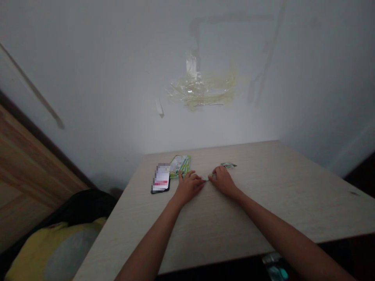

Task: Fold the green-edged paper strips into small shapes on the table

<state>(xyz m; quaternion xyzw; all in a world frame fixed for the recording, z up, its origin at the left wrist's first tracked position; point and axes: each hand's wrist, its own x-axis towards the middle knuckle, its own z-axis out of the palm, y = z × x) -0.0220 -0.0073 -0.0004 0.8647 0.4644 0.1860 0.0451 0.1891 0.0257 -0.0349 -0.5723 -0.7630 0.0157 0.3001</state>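
My left hand (188, 189) rests low over the table, its fingers bent and their tips closed on one end of a thin, pale green and white strip (206, 178). Across from it, my right hand (225, 182) pinches the strip's other end. Most of the strip is hidden under the fingers, and its kind cannot be made out. Just behind my left hand lies a flat green and white printed packet (179, 165). A small green and white folded piece (229, 165) sits on the table beyond my right hand.
A phone (161, 179) with a lit, partly blurred screen lies left of the packet on the pale wooden table (193, 242). Behind the table rises a wall with peeling clear tape (202, 89). A yellow and grey soft item (55, 249) is at the lower left.
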